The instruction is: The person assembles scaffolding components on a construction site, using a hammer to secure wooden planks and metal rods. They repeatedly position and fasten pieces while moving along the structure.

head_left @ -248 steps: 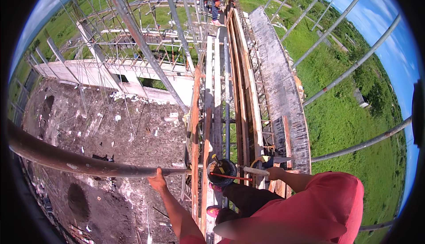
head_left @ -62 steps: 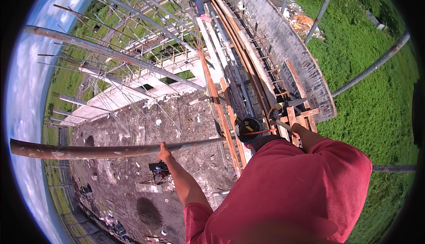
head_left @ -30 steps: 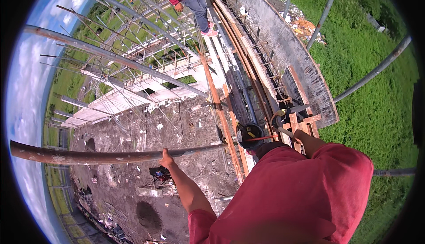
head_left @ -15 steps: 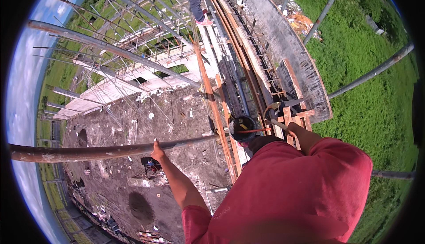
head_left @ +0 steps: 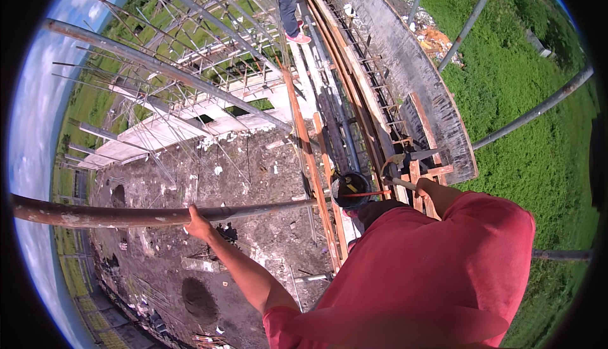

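Note:
My left hand (head_left: 200, 224) grips a rusty metal scaffold pipe (head_left: 114, 215) that runs across at the left, its thumb up over the top. In my right hand (head_left: 430, 189) is a wooden-handled tool (head_left: 403, 183), held low at my right side. It looks like a hammer, but its curved head overlaps other things and is hard to make out. Left of that tool sits a black bucket (head_left: 342, 189), with an orange-red bar (head_left: 368, 194) and something yellow at its opening. A flat grey blade-like piece (head_left: 425, 154) lies just beyond the tool's head.
Long planks (head_left: 305, 159) and dark steel bars (head_left: 379, 137) run ahead beside a curved concrete wall (head_left: 405, 51). A co-worker (head_left: 286, 7) stands on the boards ahead. Scaffold pipes (head_left: 171, 74) cross at the left. Bare ground (head_left: 253, 172) lies far below; grass (head_left: 525, 159) is at right.
My left hand has slid left along the pipe. The right hand stays low with the tool. The co-worker's hand, seen earlier, has left the picture as the view shifted slightly.

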A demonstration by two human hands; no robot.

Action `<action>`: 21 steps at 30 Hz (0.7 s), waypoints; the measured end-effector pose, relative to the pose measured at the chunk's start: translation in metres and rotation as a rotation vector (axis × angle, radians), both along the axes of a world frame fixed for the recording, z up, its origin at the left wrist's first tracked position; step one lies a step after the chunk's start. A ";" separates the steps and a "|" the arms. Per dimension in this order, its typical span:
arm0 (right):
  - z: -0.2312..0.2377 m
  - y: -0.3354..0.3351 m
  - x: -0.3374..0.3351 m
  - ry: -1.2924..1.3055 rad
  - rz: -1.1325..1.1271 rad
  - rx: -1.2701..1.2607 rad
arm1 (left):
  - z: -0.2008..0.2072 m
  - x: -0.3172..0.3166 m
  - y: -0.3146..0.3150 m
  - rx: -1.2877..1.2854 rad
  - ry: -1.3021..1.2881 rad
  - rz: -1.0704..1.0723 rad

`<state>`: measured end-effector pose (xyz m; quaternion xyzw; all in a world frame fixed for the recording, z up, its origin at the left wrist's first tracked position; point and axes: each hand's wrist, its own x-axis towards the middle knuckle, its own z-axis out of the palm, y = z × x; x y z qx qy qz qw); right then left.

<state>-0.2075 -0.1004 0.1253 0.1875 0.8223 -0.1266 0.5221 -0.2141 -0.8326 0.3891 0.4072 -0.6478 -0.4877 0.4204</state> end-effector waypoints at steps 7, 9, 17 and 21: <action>0.011 -0.030 -0.013 0.045 0.113 -0.065 | 0.001 0.000 0.011 -0.112 0.017 0.029; 0.008 -0.035 -0.012 0.085 -0.127 -0.163 | 0.004 0.001 0.012 -0.098 -0.040 0.029; -0.006 -0.027 -0.007 0.211 -0.158 -0.237 | 0.009 0.000 0.013 -0.069 -0.034 0.027; -0.020 -0.019 0.003 0.169 -0.226 -0.210 | 0.012 0.003 0.016 -0.071 -0.048 -0.006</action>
